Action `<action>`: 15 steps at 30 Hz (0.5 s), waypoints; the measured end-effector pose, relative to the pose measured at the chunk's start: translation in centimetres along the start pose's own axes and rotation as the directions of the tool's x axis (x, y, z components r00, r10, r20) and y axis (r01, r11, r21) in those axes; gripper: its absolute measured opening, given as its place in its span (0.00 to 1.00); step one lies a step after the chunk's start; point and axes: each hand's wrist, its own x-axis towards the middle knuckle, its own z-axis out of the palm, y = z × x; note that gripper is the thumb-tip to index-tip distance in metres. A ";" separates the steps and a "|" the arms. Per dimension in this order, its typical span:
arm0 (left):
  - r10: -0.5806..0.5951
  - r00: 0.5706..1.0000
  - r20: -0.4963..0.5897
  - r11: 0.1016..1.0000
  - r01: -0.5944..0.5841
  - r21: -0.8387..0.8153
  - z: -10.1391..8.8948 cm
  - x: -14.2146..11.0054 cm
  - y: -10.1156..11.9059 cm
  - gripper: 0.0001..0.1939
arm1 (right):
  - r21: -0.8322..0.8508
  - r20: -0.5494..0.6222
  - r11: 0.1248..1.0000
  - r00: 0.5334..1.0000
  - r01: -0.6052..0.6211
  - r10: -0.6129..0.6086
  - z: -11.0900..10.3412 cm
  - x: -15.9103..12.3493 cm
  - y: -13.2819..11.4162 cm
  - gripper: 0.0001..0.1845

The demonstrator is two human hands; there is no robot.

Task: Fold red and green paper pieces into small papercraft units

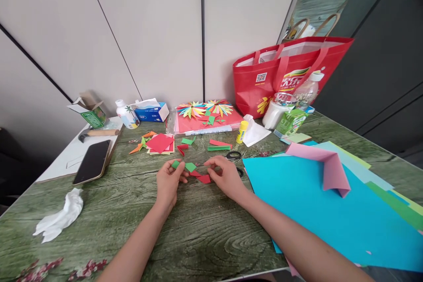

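My left hand is closed, pinching a small folded green paper piece between thumb and fingers, a little above the table. Facing it, my right hand has its fingers curled, with a gap between thumb and forefinger and nothing visible in it. Red paper pieces lie between the two hands. Black-handled scissors are on the table beside and partly behind my right hand, their blades mostly hidden. Farther back are a small red folded piece, a green piece and green and red strips.
Squares of red paper, a glue stick and a pack with paper stars stand behind. Large blue sheets cover the right side. A phone, hammer and crumpled tissue lie left; a red bag stands back right.
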 end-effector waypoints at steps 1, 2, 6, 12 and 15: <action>0.007 1.000 -0.025 1.000 -0.007 0.004 -0.1 0.1 0.0 0.20 | -0.074 0.003 0.997 0.999 0.032 -0.032 -0.1 0.0 0.2 0.10; 0.011 0.999 -0.051 1.000 -0.011 0.009 -0.1 0.2 -0.1 0.20 | -0.141 0.021 0.988 0.998 0.062 -0.059 -0.2 0.0 0.4 0.12; 0.010 0.992 -0.127 0.998 -0.002 0.063 -0.4 0.4 -0.2 0.20 | -0.332 0.120 0.932 0.987 0.145 -0.111 0.1 -0.3 0.6 0.15; 0.005 0.992 -0.129 0.993 0.011 0.117 -0.3 0.3 -0.2 0.20 | -0.338 0.125 0.930 0.986 0.145 -0.108 0.1 -0.2 0.5 0.04; 0.014 0.996 -0.090 0.989 -0.001 0.145 -0.2 0.2 -0.2 0.20 | -0.238 0.001 0.970 0.998 0.059 -0.061 0.0 0.0 0.5 0.02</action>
